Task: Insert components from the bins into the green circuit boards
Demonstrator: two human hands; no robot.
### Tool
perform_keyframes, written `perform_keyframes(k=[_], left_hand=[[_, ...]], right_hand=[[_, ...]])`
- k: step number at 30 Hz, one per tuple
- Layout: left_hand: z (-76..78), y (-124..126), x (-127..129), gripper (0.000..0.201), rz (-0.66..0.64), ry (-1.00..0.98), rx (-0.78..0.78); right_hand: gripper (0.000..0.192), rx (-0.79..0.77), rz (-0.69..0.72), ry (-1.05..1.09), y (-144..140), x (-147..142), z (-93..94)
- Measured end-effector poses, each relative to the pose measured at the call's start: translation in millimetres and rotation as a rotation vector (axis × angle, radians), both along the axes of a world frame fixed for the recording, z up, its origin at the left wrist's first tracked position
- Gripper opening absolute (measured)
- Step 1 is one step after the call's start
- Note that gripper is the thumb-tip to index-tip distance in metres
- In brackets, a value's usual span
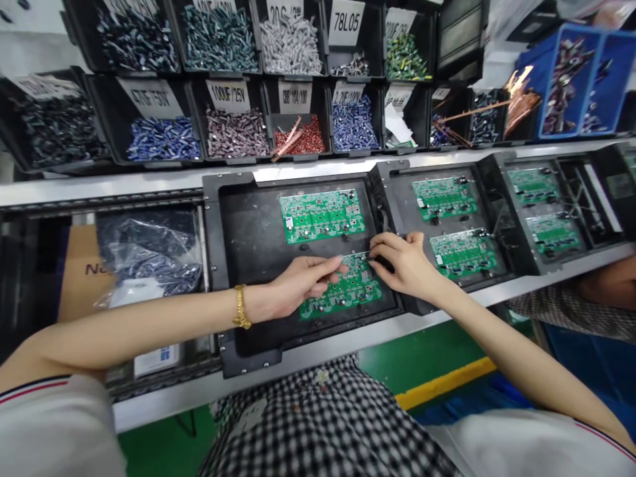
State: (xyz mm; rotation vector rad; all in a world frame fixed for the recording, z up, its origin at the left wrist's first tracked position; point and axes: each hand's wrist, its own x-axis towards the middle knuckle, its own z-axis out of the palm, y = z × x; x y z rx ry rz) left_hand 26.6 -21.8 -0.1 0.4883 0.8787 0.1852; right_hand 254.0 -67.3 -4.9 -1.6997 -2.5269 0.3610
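Green circuit boards are lying in pairs on black carrier trays along a metal conveyor rail (pixel 348 169). The nearest tray (pixel 248 252) is holding two boards: the upper board (pixel 322 215) is lying untouched near the tray's far edge, and the lower board (pixel 348 291) is sitting toward the near edge, partly covered by both hands.

The left hand (pixel 298 285) is resting over the left half of the lower board, with its fingers (pixel 328 265) extended and held close together, the tips pressing toward the board's upper edge. Whether a part is pinched between them cannot be told. A gold bracelet (pixel 241 307) is circling the left wrist.

The right hand (pixel 405 262) is working at the top right corner of the same board, at the tray's right wall. Its fingertips (pixel 376 252) are drawn together just beside the left fingertips; any component under them is too small to make out.

To the right, a second tray (pixel 397 192) is carrying two more boards, and a third tray (pixel 501 179) is following it. Above the rail, black parts bins (pixel 163 126) are displaying labelled stocks of blue, grey, red and green components. A blue crate (pixel 596 79) is standing at the far right. Below the rail, a checked garment (pixel 318 424) is showing.
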Motion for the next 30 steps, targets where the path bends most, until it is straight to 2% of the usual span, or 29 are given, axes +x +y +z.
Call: perform_keyframes(k=[4,10,18,21,24,26,30], left_hand=[[-1.2,1.2,2.4,0.02,0.073,-0.01,-0.038],[-3.1,0.8,2.1,0.013,0.068,-0.016,-0.025],[-4.9,1.2,3.9,0.021,0.053,-0.027,-0.067],[-3.9,3.1,4.0,0.027,0.027,-0.01,-0.067],[-4.6,4.2,3.9,0.031,-0.006,0.019,-0.061],[-5.6,1.3,4.4,0.034,-0.024,0.021,-0.035],[-3.9,-9.5,3.3,0.039,-0.073,-0.037,0.106]], right_hand=[[0.012,-0.001,0.013,0.002,-0.1,-0.4,0.2],[0.013,0.03,0.036,-0.035,-1.7,0.8,-1.4],[0.015,0.082,0.081,-0.114,-0.6,-1.2,-1.6],[0.017,0.063,0.127,-0.144,1.1,-1.4,0.2],[0.019,0.022,0.113,-0.165,1.9,-5.3,4.2],[0.018,0.001,0.062,-0.101,2.0,-12.9,9.5],[0.014,-0.051,-0.009,0.233,3.9,-37.3,24.9]])
